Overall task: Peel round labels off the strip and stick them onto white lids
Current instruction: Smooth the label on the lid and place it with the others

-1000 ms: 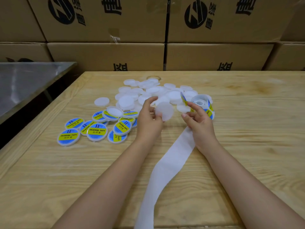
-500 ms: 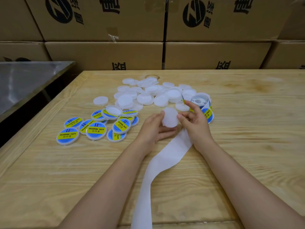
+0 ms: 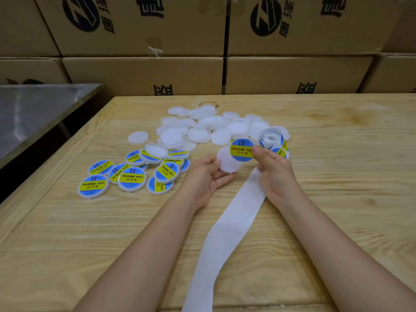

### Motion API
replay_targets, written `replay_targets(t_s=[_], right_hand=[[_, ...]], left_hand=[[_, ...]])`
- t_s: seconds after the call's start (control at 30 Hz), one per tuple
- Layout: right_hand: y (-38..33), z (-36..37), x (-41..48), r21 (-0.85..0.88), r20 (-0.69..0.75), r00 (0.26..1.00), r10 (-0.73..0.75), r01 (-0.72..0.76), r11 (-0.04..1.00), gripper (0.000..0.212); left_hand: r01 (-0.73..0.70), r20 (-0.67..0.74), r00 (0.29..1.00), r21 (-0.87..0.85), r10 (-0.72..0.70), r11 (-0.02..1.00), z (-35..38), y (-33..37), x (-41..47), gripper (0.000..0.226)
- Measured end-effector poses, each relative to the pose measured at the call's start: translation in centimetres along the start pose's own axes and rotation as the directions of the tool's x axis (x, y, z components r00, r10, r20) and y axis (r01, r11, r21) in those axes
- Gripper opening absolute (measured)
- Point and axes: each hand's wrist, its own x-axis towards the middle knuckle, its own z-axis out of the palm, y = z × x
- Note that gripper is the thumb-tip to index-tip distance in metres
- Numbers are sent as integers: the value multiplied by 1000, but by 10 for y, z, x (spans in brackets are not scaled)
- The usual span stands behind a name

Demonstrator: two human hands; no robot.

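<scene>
Left hand (image 3: 206, 174) grips bare white lid (image 3: 227, 161) above wooden table (image 3: 337, 176). Right hand (image 3: 273, 170) pinches round label (image 3: 242, 150) (blue and yellow) overlapping lid's upper right edge. Empty strip (image 3: 227, 233) trails toward viewer; label roll (image 3: 272, 140) behind right hand.

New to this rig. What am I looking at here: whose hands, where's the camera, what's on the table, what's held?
No machine: a person's two bare hands, filmed by one wide-angle camera worn on the head and looking down. The left hand holds a blank white lid. The right hand pinches a round blue-and-yellow label reading "SOLDERING PASTE", overlapping the lid's edge. On the wooden table lie a pile of unlabelled lids, a cluster of labelled lids, the label roll and its empty backing strip. Cardboard boxes stand behind.
</scene>
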Motion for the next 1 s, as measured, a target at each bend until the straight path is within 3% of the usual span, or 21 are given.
replay_targets(t_s=[0.13,0.37,1.0], right_hand=[[2,3,-2,-18,14,998,55,-55,998,3],[5,7,0,-66,-51,996,75,-79,995,12],[8,7,0,-215,-101,994,41,-62,975,14]], left_hand=[[-19,55,998,8,19,1000,-1,-1,0,27],[-31,95,995,54,25,998,-2,-2,-1,25],[-43,106,994,91,33,995,-2,-3,-2,24]])
